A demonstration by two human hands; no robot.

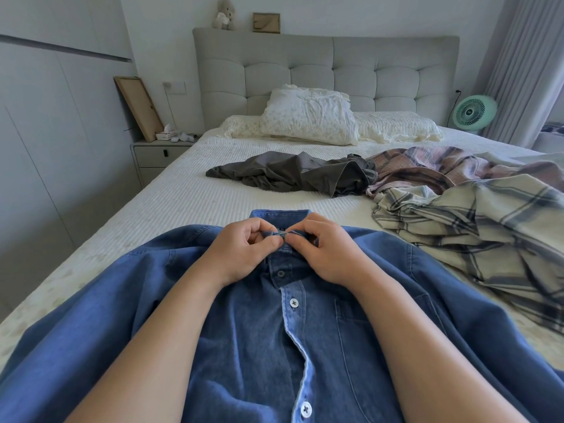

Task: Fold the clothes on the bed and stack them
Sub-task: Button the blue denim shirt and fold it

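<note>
Now, shirt (262, 337): flat on bed (171, 206), long axis running from fingertips back toward the body
left hand (241, 248): pinching collar (282, 236)
right hand (323, 250): pinching collar, fingertips nearly meeting the left's
nearer: neither hand

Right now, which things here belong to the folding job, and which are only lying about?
Job: denim shirt, pinched at the collar by left hand and right hand; grey garment; pink plaid; cream plaid; bed.

Lying about: pillows, fan, teddy, frames.

Four garments (290, 346), two hands (244, 250), three pillows (308, 117).
</note>
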